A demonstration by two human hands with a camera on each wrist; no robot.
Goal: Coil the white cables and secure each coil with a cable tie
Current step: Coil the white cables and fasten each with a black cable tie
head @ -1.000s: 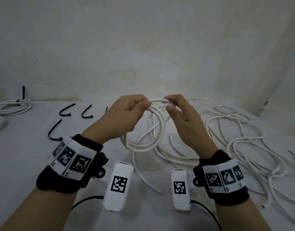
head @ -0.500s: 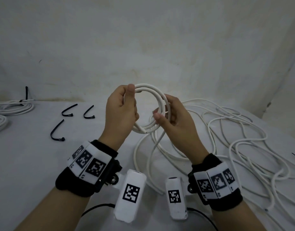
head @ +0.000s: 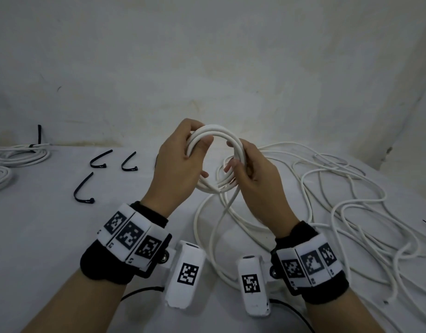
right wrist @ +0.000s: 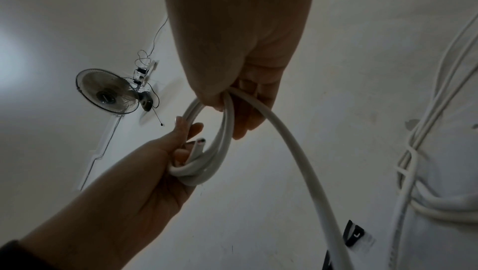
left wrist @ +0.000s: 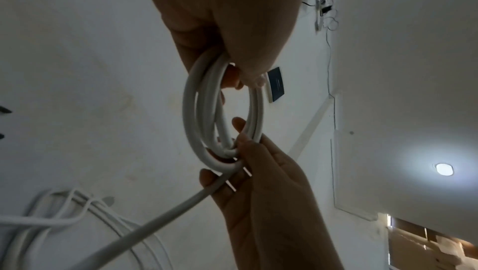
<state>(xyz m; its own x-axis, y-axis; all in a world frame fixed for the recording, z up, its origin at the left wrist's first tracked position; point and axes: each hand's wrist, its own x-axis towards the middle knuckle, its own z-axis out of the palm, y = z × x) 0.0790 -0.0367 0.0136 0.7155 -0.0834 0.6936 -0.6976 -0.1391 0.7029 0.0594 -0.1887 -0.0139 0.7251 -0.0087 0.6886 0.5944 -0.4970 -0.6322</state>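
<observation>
We held white cable coil point(head: 215, 157) above counter point(head: 39, 236): left hand point(head: 177, 168) fingers point(head: 202, 144) gripped left side, right hand point(head: 255, 176) fingers point(head: 232, 164) pinched right side; loose cable point(head: 327, 200) beyond right fingers.

Stained white wall point(head: 207, 68) behind pale tabletop point(head: 39, 236); wall fan point(right wrist: 107, 91); lit ceiling lamp point(left wrist: 444, 169)

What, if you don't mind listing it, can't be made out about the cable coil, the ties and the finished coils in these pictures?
- Coil: the exact number of loops; in the head view the left hand and right hand cover parts of it.
- Loose cable: how much remains; the tangle overlaps itself and runs off the head view's right edge.
- Finished coils: cut off by the left edge.
- Black cable ties: too small to see their locking heads.
</observation>
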